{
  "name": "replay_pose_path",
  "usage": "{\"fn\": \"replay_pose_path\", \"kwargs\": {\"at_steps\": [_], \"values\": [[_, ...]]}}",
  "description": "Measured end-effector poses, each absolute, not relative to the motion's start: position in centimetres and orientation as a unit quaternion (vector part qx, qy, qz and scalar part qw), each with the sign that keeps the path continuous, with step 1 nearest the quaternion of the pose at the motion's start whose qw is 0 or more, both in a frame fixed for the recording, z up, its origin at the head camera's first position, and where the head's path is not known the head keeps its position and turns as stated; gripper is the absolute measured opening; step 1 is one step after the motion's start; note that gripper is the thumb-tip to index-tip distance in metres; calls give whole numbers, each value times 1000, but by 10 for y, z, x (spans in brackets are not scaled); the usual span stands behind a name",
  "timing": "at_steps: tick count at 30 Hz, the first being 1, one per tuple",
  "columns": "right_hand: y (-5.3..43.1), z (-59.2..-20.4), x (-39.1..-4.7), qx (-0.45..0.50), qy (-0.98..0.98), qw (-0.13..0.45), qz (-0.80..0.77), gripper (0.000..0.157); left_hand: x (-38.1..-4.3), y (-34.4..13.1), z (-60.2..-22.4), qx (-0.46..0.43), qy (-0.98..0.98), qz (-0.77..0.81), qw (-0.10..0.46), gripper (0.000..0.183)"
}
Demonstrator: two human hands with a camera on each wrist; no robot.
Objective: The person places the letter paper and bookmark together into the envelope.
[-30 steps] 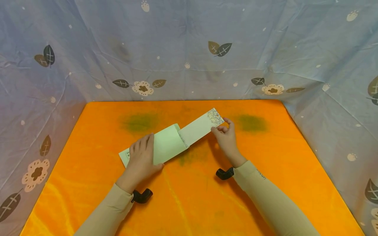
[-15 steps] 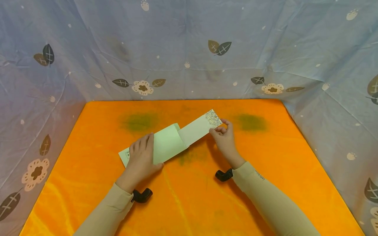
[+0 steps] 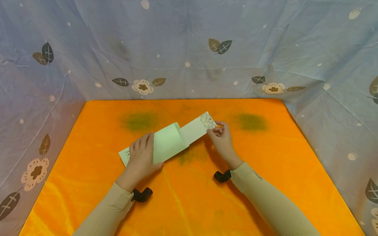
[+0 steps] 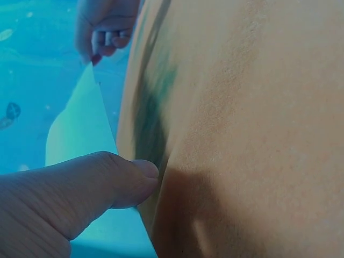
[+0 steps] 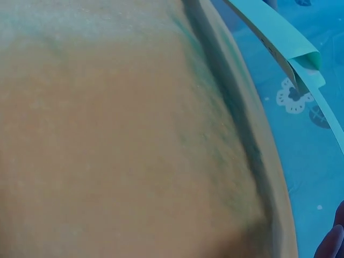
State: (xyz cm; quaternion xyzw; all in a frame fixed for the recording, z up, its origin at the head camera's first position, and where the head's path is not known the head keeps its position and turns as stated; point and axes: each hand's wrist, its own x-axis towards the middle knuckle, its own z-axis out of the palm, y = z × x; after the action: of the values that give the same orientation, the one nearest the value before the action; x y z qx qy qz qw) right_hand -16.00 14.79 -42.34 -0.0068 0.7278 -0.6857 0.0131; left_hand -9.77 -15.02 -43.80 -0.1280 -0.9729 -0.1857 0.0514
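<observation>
1. Since the earlier frames the right hand (image 3: 222, 139) has drawn in toward the left, and the card (image 3: 193, 129) it pinches shows less of its length outside the envelope (image 3: 163, 144).
2. The left hand (image 3: 141, 159) lies flat on the envelope, fingers straight and together, pressing it to the orange table (image 3: 265, 170).
3. The right hand's fingers are curled, pinching the card's patterned end (image 3: 208, 120) (the corner farthest from the envelope).
4. The envelope lies slantwise at the table's middle, its flap lifted; the card's near end sits in the envelope's mouth.
5. The head view alone shows both hands, the whole envelope, and the cloth walls (image 3: 189, 49).
6. The left wrist view shows the thumb (image 4: 115, 180) touching the paper's edge (image 4: 80, 123), with the right hand (image 4: 105, 27) curled at the far tip.
7. The right wrist view shows mostly table, plus the envelope's lifted flap (image 5: 279, 37) edge-on (colours there look shifted to blue).
</observation>
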Motion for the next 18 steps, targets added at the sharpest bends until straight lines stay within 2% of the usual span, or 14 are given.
{"fn": "replay_pose_path", "kwargs": {"at_steps": [18], "values": [[140,-435,-159,-20,739,16,-673,42,-98,-150,-438,-123,-975,-179,49,116]]}}
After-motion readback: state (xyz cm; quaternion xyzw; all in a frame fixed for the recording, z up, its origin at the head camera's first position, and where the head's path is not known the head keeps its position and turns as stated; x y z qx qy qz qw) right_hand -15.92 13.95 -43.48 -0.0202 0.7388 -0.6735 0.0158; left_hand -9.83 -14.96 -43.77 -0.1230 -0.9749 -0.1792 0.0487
